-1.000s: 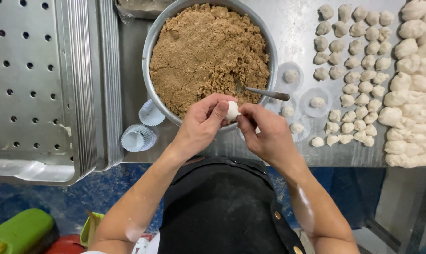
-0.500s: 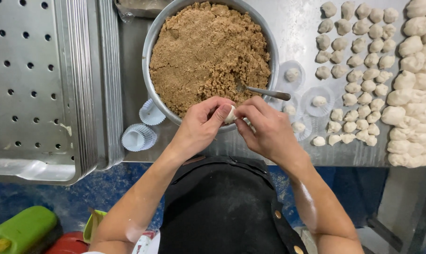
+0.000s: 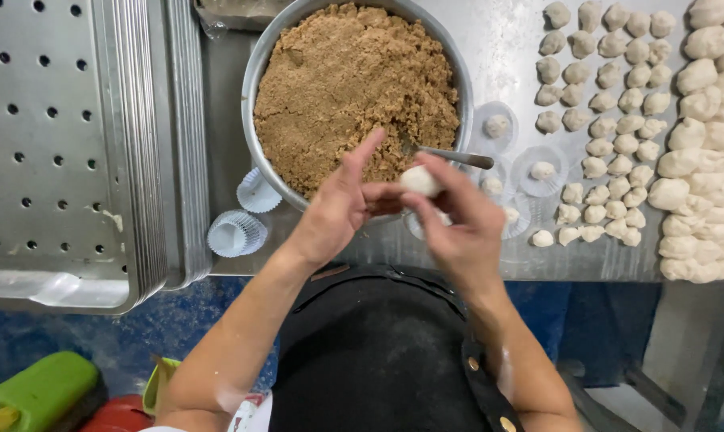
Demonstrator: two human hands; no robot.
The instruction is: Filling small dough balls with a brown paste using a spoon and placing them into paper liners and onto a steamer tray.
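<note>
**Dough ball lifted over the bowl's near rim**

Since the frame half a second ago, both hands have risen a little toward the bowl, and the left thumb now points up over the filling. At far left lies a stack of perforated trays (image 3: 58,144), then paper cups (image 3: 236,232) just beside the metal bowl (image 3: 254,104) of brown crumb filling (image 3: 354,80). The left hand (image 3: 338,208) cups loosely, fingers curled toward the dough ball (image 3: 420,181). The right hand (image 3: 458,232) pinches that ball at the centre of the frame, between thumb and fingertips. The grip looks light; a slip could drop the ball into the filling or onto the spoon (image 3: 458,158). Dough pieces (image 3: 610,136) fill the right.
</note>
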